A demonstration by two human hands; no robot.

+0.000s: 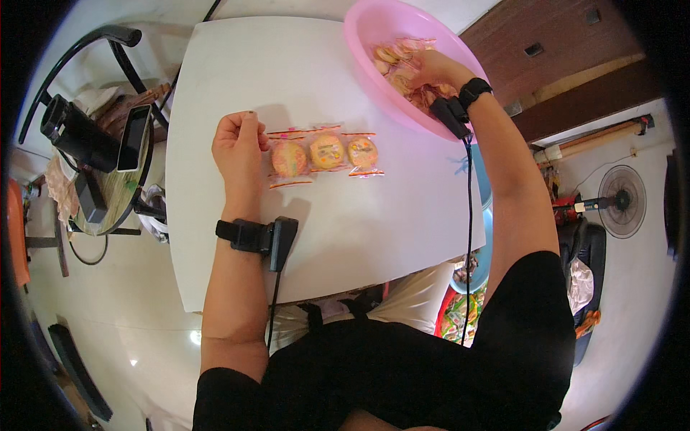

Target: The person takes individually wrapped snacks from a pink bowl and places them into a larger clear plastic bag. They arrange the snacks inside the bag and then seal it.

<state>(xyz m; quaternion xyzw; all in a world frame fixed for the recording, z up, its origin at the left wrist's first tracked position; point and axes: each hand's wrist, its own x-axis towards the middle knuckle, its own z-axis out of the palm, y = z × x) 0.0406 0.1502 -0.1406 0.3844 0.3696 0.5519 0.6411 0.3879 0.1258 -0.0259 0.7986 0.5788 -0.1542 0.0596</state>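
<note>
Three clear-wrapped round biscuits lie in a row on the white table (232,70): a left packet (289,159), a middle packet (326,151) and a right packet (363,152). Their wrappers have red and orange edges. Just left of the row, my left hand (240,133) has its fingers curled in against the thumb, with nothing visible in it. Its fingertips are close beside the left packet; contact is unclear. My right hand (439,70) reaches into a pink plastic basin (362,67) among more wrapped biscuits (399,81). The fingers there are partly hidden, so a grip cannot be made out.
Both wrists wear black straps with cabled devices. Left of the table, a black-framed chair (113,215) holds a black tumbler (81,132) and a smartphone (135,137). Blue basins (481,269) stand below the right edge. A fan (621,200) is farther right.
</note>
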